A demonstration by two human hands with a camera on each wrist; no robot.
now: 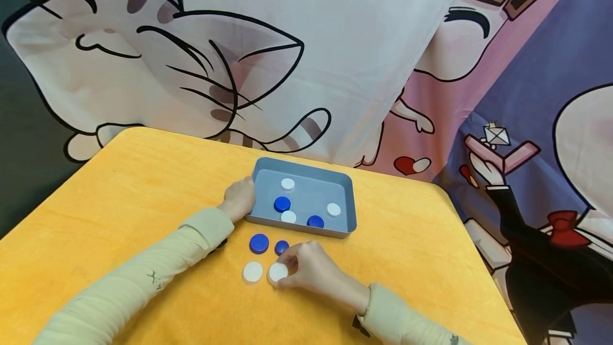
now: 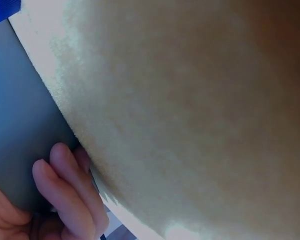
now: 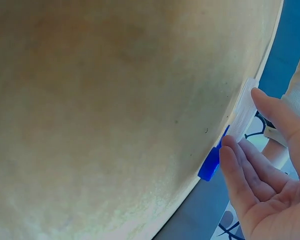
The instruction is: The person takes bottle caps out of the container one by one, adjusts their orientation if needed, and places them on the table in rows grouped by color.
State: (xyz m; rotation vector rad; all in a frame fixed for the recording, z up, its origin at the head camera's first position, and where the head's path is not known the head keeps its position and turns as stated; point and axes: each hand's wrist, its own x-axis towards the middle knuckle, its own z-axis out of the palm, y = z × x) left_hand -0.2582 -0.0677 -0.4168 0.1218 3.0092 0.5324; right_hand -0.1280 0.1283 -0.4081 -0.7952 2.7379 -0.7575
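At the left end of a grey-blue tray (image 1: pixel 306 169), my left hand (image 1: pixel 239 198) grips its wall. The left wrist view shows that hand's curled fingers (image 2: pixel 65 190) against the tray's side. My right hand (image 1: pixel 313 270) pinches a white bottle cap (image 1: pixel 278 273) between thumb and fingers, at the tabletop in front of the tray. The cap's ridged side (image 3: pixel 244 112) shows in the right wrist view. Left of it lies another white cap (image 1: pixel 252 272). Behind these two are a larger blue cap (image 1: pixel 258 243) and a smaller blue cap (image 1: pixel 281 247) near my right fingers.
Inside the tray lie white caps (image 1: pixel 288 184) and blue caps (image 1: pixel 282 204), several in all. A yellow cloth (image 1: pixel 143 201) covers the table. Behind its far edge hangs a curtain (image 1: pixel 359 57) with cartoon figures.
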